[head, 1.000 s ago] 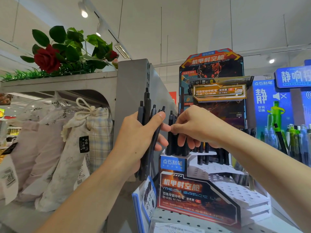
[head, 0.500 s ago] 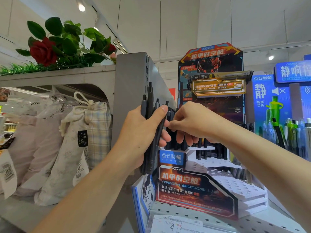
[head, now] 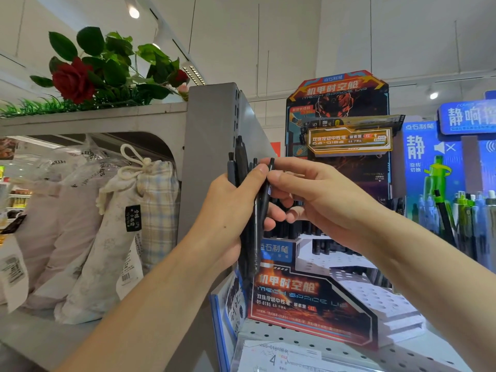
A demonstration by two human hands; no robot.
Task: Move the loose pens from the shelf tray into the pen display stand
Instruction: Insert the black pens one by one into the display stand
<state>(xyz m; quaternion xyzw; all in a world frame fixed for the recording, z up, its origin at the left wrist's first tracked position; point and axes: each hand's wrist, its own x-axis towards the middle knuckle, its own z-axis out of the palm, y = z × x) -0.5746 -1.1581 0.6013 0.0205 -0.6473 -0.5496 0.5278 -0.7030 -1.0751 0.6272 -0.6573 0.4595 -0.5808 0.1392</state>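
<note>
bright ceiling spotlights, sharp, wide-angle edge distortion

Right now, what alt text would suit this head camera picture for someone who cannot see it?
A person's left hand grips a bundle of black pens while the right hand pinches the top of one, in front of a tiered pen display stand on a shop shelf. Fabric pouches and a red rose sit to the left.

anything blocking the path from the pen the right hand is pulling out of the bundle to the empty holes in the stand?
Nothing visible. The right hand pinches one black pen from the bundle of pens gripped by the left hand. The pen display stand sits just below, its white perforated tiers open and unobstructed.
</note>
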